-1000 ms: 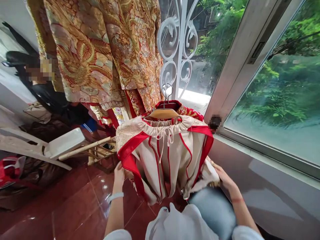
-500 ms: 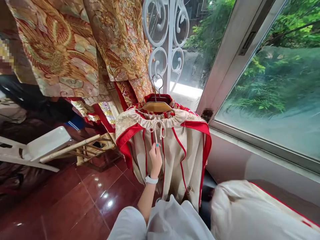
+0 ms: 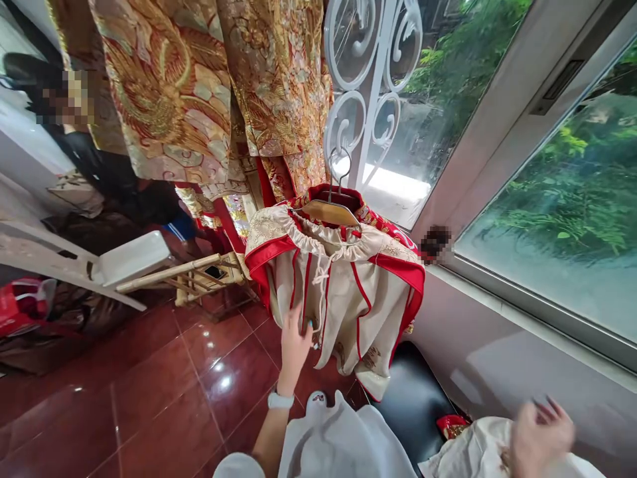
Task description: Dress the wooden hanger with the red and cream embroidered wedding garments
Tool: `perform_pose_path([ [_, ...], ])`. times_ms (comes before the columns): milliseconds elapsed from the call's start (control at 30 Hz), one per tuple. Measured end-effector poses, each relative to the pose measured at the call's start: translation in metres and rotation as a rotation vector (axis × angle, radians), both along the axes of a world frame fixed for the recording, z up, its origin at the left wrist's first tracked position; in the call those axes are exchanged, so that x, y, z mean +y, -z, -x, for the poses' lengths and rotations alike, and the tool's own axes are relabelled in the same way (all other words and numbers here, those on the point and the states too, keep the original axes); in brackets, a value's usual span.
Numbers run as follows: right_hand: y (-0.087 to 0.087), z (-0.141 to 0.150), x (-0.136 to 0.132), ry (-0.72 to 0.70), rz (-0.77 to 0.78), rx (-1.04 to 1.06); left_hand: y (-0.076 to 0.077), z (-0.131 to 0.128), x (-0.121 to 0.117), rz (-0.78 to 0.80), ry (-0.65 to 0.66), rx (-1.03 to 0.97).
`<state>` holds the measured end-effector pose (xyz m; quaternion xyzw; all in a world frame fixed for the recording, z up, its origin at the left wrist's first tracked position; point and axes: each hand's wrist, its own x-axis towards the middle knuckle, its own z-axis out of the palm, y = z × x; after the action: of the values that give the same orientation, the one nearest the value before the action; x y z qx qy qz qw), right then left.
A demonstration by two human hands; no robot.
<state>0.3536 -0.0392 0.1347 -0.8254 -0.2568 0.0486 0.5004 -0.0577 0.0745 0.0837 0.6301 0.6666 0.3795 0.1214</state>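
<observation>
A cream cape (image 3: 343, 312) with red trim and a gathered drawstring neck hangs on a wooden hanger (image 3: 329, 212), over a red embroidered garment (image 3: 383, 222). From the neck dangles a tied cream cord (image 3: 321, 282). My left hand (image 3: 296, 345), a white watch on its wrist, is beside the cord's lower end with fingers apart; whether it touches the cord I cannot tell. At lower right, my right hand (image 3: 542, 431) is smeared by motion, above a cream cloth garment (image 3: 478, 448) on a black seat (image 3: 411, 395).
Gold embroidered garments (image 3: 169, 99) hang at upper left beside a white scrolled metal grille (image 3: 368, 99). A window (image 3: 557, 186) lines the right. At left are a white chair (image 3: 132, 259), a bamboo stand (image 3: 199, 279) and a person in dark clothes (image 3: 104, 166). Red tiles (image 3: 154, 398) cover the floor.
My left hand has let go of the cord and moved down and left, fingers spreading. My right hand has come into view. The cream garment at lower right has dropped lower, and the view has shifted.
</observation>
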Motion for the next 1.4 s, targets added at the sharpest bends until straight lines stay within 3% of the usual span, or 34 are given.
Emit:
perform_pose_path([
  [67,-0.006,0.047,0.041,-0.101,-0.122,-0.027,-0.07,-0.004,0.036,-0.284,0.068,0.064],
  [100,-0.012,0.077,0.063,-0.26,-0.177,-0.015,-0.1,-0.007,0.052,-0.349,0.128,0.14],
  [167,-0.031,0.144,0.106,-0.702,-0.235,0.058,-0.143,-0.016,0.075,-0.362,0.185,0.308],
  [200,-0.041,0.176,0.125,-0.887,-0.242,0.099,-0.153,-0.02,0.081,-0.357,0.194,0.368],
  [267,-0.061,0.229,0.158,-1.063,-0.272,0.168,-0.153,-0.024,0.082,-0.356,0.196,0.438],
  [367,-0.081,0.268,0.19,-0.947,-0.288,0.104,-0.122,-0.021,0.07,-0.379,0.154,0.43],
  [433,-0.084,0.265,0.198,-0.911,-0.304,0.034,-0.102,-0.014,0.061,-0.368,0.094,0.393],
  [533,-0.078,0.217,0.19,-1.056,-0.275,0.133,-0.098,-0.006,0.052,-0.367,0.071,0.325],
  [600,-0.068,0.162,0.175,-1.071,-0.14,0.208,-0.114,-0.005,0.048,-0.44,0.088,0.285],
  [633,-0.063,0.131,0.166,-1.033,-0.053,0.149,-0.126,-0.007,0.047,-0.492,0.101,0.277],
  [700,-0.052,0.07,0.15,-0.68,0.038,-0.067,-0.152,-0.015,0.05,-0.562,0.144,0.302],
  [800,-0.038,0.001,0.131,-0.528,0.238,-0.162,-0.184,-0.033,0.069,-0.477,0.224,0.384],
  [900,-0.033,-0.025,0.115,-0.345,0.38,-0.201,-0.197,-0.045,0.093,-0.26,0.308,0.479],
  [967,-0.041,-0.012,0.107,-0.197,0.258,-0.259,-0.198,-0.048,0.103,-0.164,0.38,0.548],
  [1000,-0.048,0.004,0.105,-0.211,0.137,-0.251,-0.197,-0.048,0.105,-0.141,0.412,0.574],
  [1033,-0.057,0.027,0.104,-0.294,0.005,-0.209,-0.197,-0.048,0.105,-0.131,0.437,0.589],
  [1067,-0.066,0.054,0.106,-0.471,-0.12,-0.104,-0.197,-0.047,0.103,-0.124,0.457,0.592],
  [1133,-0.084,0.116,0.117,-0.831,-0.177,0.058,-0.2,-0.047,0.099,-0.105,0.487,0.57],
  [1200,-0.095,0.172,0.136,-1.078,-0.216,0.147,-0.204,-0.048,0.094,-0.076,0.507,0.532],
  [1300,-0.094,0.222,0.167,-1.028,-0.316,0.141,-0.21,-0.051,0.09,-0.031,0.51,0.525],
  [1400,-0.082,0.23,0.183,-0.951,-0.308,0.132,-0.213,-0.053,0.088,0.015,0.498,0.541],
])
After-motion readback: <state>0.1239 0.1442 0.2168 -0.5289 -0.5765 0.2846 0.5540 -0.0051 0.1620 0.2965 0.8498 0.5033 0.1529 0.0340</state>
